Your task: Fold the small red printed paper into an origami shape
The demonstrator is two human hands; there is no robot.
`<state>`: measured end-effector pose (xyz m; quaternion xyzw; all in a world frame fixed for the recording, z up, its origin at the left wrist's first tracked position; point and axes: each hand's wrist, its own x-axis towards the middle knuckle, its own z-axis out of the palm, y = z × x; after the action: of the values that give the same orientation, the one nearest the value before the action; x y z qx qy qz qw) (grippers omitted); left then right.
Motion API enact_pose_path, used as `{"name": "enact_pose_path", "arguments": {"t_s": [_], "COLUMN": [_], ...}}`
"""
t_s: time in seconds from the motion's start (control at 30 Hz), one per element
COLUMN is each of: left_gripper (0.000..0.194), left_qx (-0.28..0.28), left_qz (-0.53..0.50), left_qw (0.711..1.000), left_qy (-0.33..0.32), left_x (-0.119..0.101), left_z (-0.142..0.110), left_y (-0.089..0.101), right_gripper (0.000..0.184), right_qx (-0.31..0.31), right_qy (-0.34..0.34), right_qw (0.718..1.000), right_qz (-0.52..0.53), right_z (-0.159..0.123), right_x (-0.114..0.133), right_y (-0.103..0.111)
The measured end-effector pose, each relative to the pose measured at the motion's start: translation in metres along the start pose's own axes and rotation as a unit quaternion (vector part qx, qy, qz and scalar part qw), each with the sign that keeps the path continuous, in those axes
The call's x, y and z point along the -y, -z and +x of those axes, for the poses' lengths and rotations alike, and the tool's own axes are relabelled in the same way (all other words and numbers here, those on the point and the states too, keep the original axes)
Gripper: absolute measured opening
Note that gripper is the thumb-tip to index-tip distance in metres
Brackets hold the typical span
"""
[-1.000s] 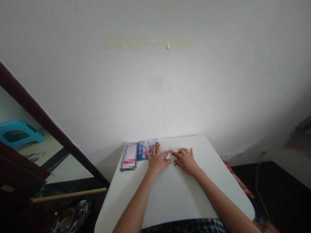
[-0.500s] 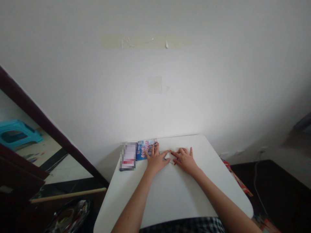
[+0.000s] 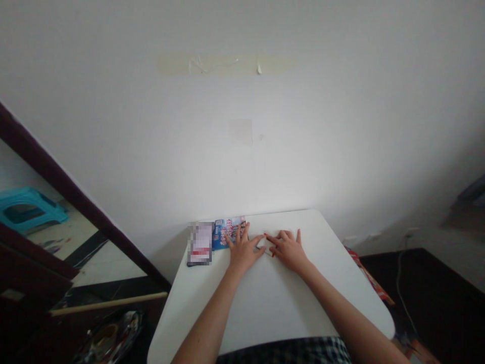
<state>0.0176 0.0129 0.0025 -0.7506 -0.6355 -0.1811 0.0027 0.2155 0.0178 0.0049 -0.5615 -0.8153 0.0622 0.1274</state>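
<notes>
A small, flat, whitish piece like paper (image 3: 268, 246), with a red mark at its near right corner, lies on the white table (image 3: 273, 298) between my hands. My left hand (image 3: 241, 253) rests with its fingers spread, some over a blue printed leaflet (image 3: 220, 235). Its index finger and thumb reach to the left edge of the white piece. From the other side, my right hand (image 3: 290, 251) has index finger and thumb on that piece, partly covering it. The remaining right fingers are bent, except the outermost, which sticks out.
A dark-edged phone-like slab (image 3: 200, 245), its face blurred out, lies left of the leaflet. The table's far edge meets a white wall (image 3: 322, 126). A mirror-like panel at left shows a blue stool (image 3: 32, 210). A cable (image 3: 401, 288) hangs at right.
Both hands stay almost in place over the white piece. The view has shifted very slightly.
</notes>
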Motion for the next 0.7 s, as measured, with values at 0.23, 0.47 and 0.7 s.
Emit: {"name": "enact_pose_path", "arguments": {"t_s": [0.23,0.47,0.7], "left_gripper": [0.046,0.041,0.041], "left_qx": [-0.01,-0.015,0.002], "left_qz": [-0.003,0.0,0.013], "left_qw": [1.0,1.0,1.0], "left_qy": [0.006,0.02,0.019], "left_x": [0.001,-0.001,-0.002], "left_z": [-0.006,-0.008,-0.001], "left_y": [0.005,0.002,0.0], "right_gripper": [0.047,0.046,0.044], "right_qx": [0.01,-0.009,-0.055], "right_qy": [-0.001,0.002,0.017], "right_qw": [1.0,1.0,0.998], "right_qz": [0.003,-0.008,-0.024], "right_z": [0.0,-0.001,-0.004], "right_x": [0.004,0.005,0.007], "right_y": [0.006,0.001,-0.008]}}
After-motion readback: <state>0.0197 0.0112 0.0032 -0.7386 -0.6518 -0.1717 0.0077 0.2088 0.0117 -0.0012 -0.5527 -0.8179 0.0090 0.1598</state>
